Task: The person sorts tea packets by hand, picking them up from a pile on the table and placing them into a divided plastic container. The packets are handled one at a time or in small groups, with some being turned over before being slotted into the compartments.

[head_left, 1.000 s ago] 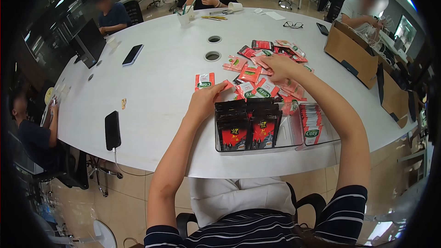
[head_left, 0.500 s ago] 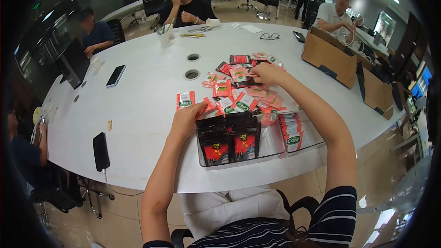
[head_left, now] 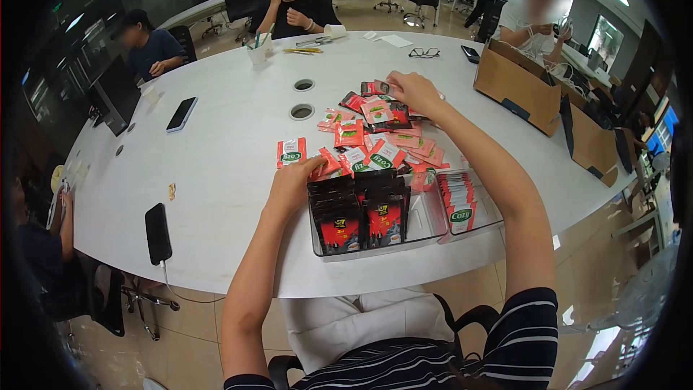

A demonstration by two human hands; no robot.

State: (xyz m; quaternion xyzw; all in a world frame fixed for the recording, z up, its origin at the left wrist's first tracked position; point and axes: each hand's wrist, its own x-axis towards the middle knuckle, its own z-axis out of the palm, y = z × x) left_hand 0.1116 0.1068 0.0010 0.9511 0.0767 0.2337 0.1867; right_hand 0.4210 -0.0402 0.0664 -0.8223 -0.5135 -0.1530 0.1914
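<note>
My left hand is at the near left of the sachet pile, its fingers closed on the edge of a red sachet. At the pile's far edge, my right hand pinches a dark red coffee sachet. Red and white Cozy sachets lie mixed with pink ones between my hands. One Cozy sachet sits apart on the left. In front of me, a clear plastic tray holds upright black and red coffee sachets and, in another compartment, a row of Cozy sachets.
Cardboard boxes stand at the right, beside a person handling cables. Glasses, a pen cup and phones rest on the white table. Other people sit around it. A charging phone is at the left.
My right hand has moved from the pile's middle right to its far edge, onto a coffee sachet. The left hand has stayed nearly still. The person at right has lifted some cable.
</note>
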